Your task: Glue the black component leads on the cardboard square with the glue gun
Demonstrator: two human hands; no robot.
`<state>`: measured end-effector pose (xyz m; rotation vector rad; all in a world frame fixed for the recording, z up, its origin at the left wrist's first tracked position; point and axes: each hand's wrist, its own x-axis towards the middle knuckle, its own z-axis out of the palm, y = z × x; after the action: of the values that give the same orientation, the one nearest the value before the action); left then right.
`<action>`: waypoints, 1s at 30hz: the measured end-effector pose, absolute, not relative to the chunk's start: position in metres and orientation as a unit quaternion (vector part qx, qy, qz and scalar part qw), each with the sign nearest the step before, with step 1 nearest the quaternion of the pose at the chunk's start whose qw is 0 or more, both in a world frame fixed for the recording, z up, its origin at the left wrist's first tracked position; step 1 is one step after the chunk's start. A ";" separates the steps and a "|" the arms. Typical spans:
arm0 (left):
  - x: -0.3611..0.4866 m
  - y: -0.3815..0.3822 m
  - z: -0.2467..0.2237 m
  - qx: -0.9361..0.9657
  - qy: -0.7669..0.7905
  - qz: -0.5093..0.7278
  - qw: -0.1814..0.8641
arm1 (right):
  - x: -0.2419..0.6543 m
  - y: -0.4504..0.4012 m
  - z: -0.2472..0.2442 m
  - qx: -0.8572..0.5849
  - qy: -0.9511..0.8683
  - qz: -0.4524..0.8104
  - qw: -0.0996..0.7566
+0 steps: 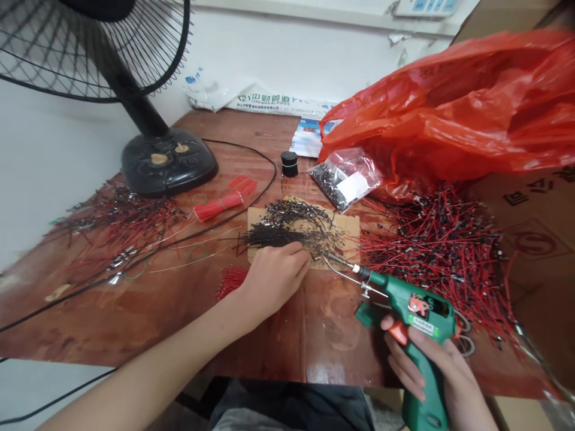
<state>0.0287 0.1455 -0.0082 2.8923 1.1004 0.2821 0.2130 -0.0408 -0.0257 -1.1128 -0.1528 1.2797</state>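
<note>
My right hand (438, 365) is wrapped round the handle of a green soldering gun (420, 311), a finger at its red trigger. The gun's metal tip and curved solder feed tube point left, over a piece of cardboard (354, 230). Close to that tip, my left hand (281, 272) is closed in a pinch at the cardboard's front edge; what lies between its fingertips is too small to make out. Behind the fingers, short black wires (274, 234) lie heaped on the cardboard. A bundle of red wires (231, 280) is partly hidden by my left hand.
Red-and-black wire pieces pile up at right (440, 245) and left (130, 215). A fan (168, 161) stands back left, its black cable crossing the table. Toward the back are a banded red wire bundle (219, 206), a black bundle (290, 164), a clear bag (335, 179) and a red plastic bag (449, 114).
</note>
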 end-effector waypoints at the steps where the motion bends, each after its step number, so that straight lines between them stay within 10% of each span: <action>1: 0.029 0.145 -0.008 0.930 0.357 0.088 0.020 | 0.213 -0.041 -0.026 -0.489 -0.066 0.568 0.659; 30: 0.024 0.148 0.000 0.930 0.317 0.143 0.116 | 0.218 -0.043 -0.036 -0.422 -0.073 0.549 0.718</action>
<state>0.0243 0.1483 -0.0003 2.7255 0.9291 0.4182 0.2183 -0.0433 -0.0360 -0.9341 -0.1610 1.2152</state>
